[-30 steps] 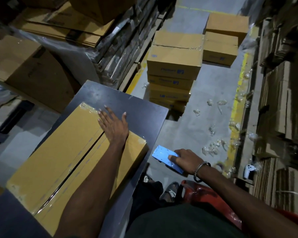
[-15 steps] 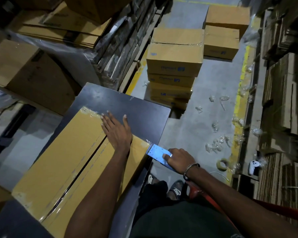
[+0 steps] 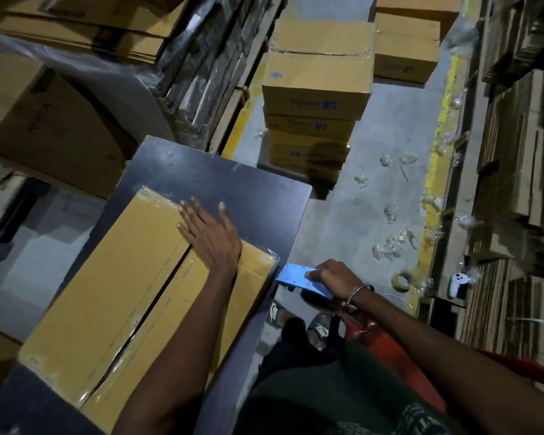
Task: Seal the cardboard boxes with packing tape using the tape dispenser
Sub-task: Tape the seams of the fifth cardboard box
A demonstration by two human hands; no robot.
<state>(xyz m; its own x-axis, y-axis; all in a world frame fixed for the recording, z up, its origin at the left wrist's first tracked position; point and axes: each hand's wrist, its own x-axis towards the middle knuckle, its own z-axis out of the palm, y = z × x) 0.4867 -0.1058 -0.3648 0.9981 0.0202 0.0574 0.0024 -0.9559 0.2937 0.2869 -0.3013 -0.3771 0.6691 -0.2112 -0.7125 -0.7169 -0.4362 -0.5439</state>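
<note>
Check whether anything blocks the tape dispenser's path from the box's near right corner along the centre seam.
Yes. The left hand lies flat on the cardboard box, its palm over the far end of the centre seam. The tape dispenser, gripped by the right hand, sits at the box's corner; nothing else lies between.

Cardboard box flat on dark table, blue tape dispenser at its right corner.
Box flaps closed, centre seam glossy with clear tape.

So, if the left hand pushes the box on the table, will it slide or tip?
The box looks wide and low, so it would probably slide, not tip. The dark table seems smooth. The flat left hand pressing on top may hold it steady.
</note>
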